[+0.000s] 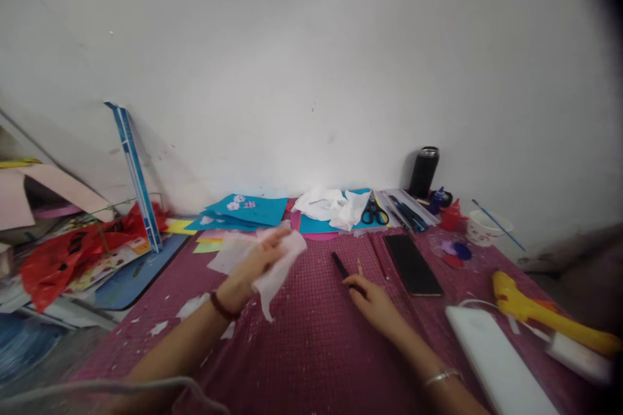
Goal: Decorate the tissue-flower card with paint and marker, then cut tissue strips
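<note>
My left hand [265, 256] is closed on a thin white sheet like tissue paper [277, 275], which hangs loosely over the table. Part of the sheet is hidden behind my fingers. To the right, my right hand [372, 301] has its fingers curled around the lower end of a black pen [339, 264], whose other end points away toward the wall. Just beyond those fingertips a pencil [359, 266] lies on the maroon checked cloth [302, 337]. White paper scraps [192, 306] lie near my left wrist.
Blue card sheets [263, 211], crumpled white tissue [321, 204] and scissors [374, 213] line the wall side. At right are a black phone [413, 266], black flask [424, 172], white tub [487, 228], yellow glue gun [545, 314] and long white block [501, 360]. Red plastic [63, 266] lies left.
</note>
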Demonstrator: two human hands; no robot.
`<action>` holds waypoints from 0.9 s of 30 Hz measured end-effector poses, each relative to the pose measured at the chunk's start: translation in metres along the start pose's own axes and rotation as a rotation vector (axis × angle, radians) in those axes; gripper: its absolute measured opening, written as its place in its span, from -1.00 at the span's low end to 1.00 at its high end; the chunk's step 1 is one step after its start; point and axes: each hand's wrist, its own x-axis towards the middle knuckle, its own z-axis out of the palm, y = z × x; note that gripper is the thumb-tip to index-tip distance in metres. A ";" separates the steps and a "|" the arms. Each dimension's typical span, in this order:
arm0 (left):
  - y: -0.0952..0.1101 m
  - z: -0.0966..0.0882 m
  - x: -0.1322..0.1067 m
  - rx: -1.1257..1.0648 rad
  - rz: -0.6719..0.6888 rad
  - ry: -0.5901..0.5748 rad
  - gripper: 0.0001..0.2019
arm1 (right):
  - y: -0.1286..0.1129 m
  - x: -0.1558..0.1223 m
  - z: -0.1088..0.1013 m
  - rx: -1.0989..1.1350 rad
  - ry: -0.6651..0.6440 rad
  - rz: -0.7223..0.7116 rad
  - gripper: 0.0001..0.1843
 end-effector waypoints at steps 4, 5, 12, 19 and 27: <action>-0.046 0.030 0.001 0.071 -0.030 -0.092 -0.55 | 0.001 0.000 0.000 -0.023 -0.004 0.014 -0.71; -0.051 0.030 0.001 0.089 -0.024 -0.086 -0.57 | 0.001 0.000 0.000 -0.028 -0.007 0.016 -0.71; -0.022 0.013 -0.021 0.046 -0.043 -0.108 -0.56 | 0.001 0.000 -0.001 -0.034 -0.043 0.019 -0.70; -0.029 0.028 -0.018 -0.295 -0.167 -0.180 -0.46 | -0.001 -0.001 -0.002 -0.024 -0.042 0.020 -0.71; -0.079 0.003 -0.003 0.165 -0.031 -0.041 -0.50 | 0.001 -0.002 -0.003 -0.103 -0.075 0.027 -0.68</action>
